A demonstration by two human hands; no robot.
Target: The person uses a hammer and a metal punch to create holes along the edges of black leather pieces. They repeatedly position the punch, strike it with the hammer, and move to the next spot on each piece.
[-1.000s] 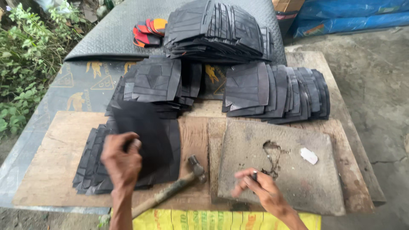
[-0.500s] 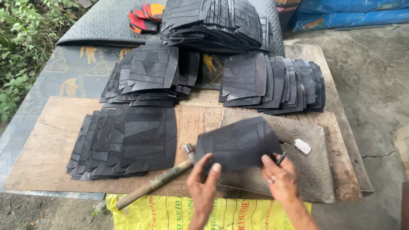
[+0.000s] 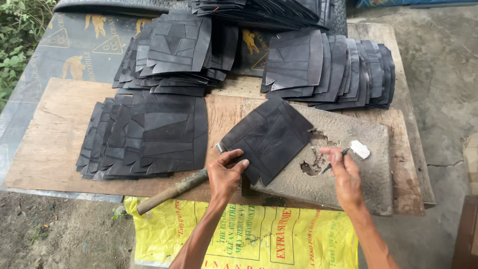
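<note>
Starting at the left, there's a fanned stack of flat black rubber pieces lying on the worn plywood board, and a wooden-handled hammer lies just beside its lower right corner, head tucked near the loose piece. The left hand is mostly flat, fingers spread and pressing the lower left edge of the single black rubber sheet, not gripping it, just pinning it. That sheet sits tilted, partly over the plywood and partly on the grey pitted stone slab. The right hand is pinched closed around a thin dark punch-like tool, tip down near the gouged hollow in the slab; a small white chalk-like lump sits just beside it. If I were doing this, I'd slide the sheet so the spot to be worked lies over solid stone, not the crater, and keep the pinning fingers well away from the tool tip.
</note>
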